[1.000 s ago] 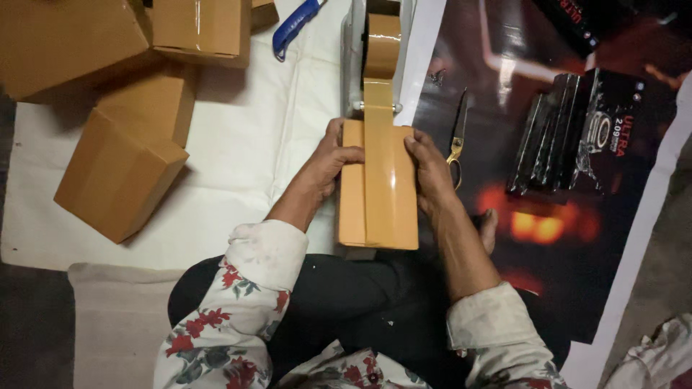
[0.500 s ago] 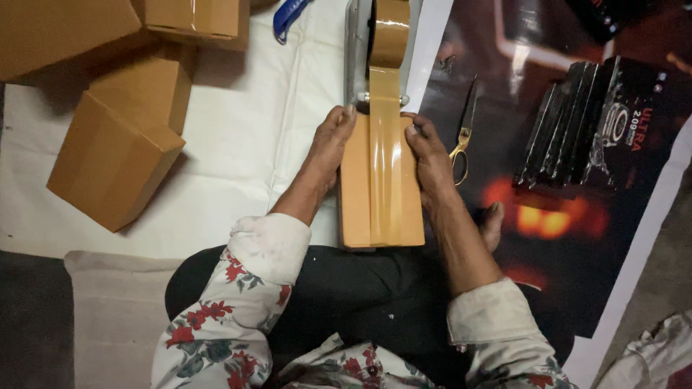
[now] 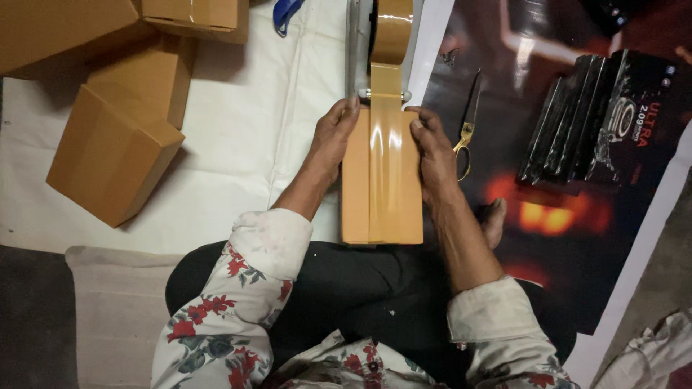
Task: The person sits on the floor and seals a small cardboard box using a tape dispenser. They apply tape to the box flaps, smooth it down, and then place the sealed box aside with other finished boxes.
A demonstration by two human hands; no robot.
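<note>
I see a tan cardboard box (image 3: 382,176) lying flat, long side toward me, a glossy brown tape strip (image 3: 387,144) running down its middle from the tape dispenser (image 3: 378,43) just beyond.

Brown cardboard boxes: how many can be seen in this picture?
5. One taped brown cardboard box lies between the left hand and right hand; four stand at upper left. More may lie outside the frame.

Probably a packing floor: cardboard boxes (image 3: 115,155), tape dispenser (image 3: 378,43)
</note>
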